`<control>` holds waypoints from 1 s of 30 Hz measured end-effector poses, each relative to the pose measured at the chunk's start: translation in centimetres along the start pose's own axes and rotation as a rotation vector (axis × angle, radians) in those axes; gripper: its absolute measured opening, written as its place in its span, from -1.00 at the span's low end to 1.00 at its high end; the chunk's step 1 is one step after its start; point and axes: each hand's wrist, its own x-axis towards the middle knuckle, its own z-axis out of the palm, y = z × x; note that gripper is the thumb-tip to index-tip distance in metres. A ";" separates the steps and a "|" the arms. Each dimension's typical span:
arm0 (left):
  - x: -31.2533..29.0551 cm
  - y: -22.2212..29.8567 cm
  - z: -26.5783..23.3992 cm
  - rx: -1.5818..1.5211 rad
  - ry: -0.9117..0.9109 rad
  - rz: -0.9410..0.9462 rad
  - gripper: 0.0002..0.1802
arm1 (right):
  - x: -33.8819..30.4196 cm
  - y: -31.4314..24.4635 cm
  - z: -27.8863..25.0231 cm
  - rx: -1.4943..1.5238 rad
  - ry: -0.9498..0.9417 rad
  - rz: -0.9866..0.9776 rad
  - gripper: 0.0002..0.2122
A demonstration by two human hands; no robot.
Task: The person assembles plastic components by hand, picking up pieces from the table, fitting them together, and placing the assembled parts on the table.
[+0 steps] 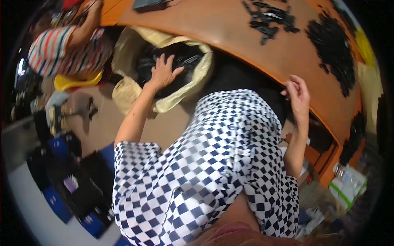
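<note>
My left hand [163, 74] is over the mouth of a large tan sack [186, 97], its fingers spread and nothing visible in its grasp. Glossy black pieces or black plastic fill the sack's inside [143, 61]; their exact kind is unclear. At the table's front edge is my right hand [298, 95], its fingers loosely bent and apart, with no held thing visible. The brown table [221, 24] has an orange edge. On it lie a small group of black parts [271, 20] and a bigger heap of slender black pieces [332, 51].
Another person in a striped shirt [51, 47] is at the far left, near a yellow stool [78, 80]. A dark box [148, 5] sits on the table's far side. Black and blue crates [69, 180] stand at lower left. A green-and-white package [348, 186] lies at lower right.
</note>
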 end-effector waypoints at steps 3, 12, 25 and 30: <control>0.9 3.8 -0.2 0.005 -0.116 0.050 -0.33 | 1.0 1.0 -0.8 0.057 -0.062 -0.018 -0.71; -0.8 5.8 -6.4 -0.073 -0.076 0.478 -0.46 | 3.4 1.1 -4.4 -0.082 0.064 -0.173 -0.80; 3.6 20.3 -16.6 -0.420 0.323 0.518 -0.80 | 8.2 1.7 -16.0 -1.170 0.413 -0.411 -0.76; 9.5 28.2 -15.2 -0.395 0.130 0.626 -0.80 | 9.2 1.2 -15.6 -1.209 0.261 -0.393 -0.73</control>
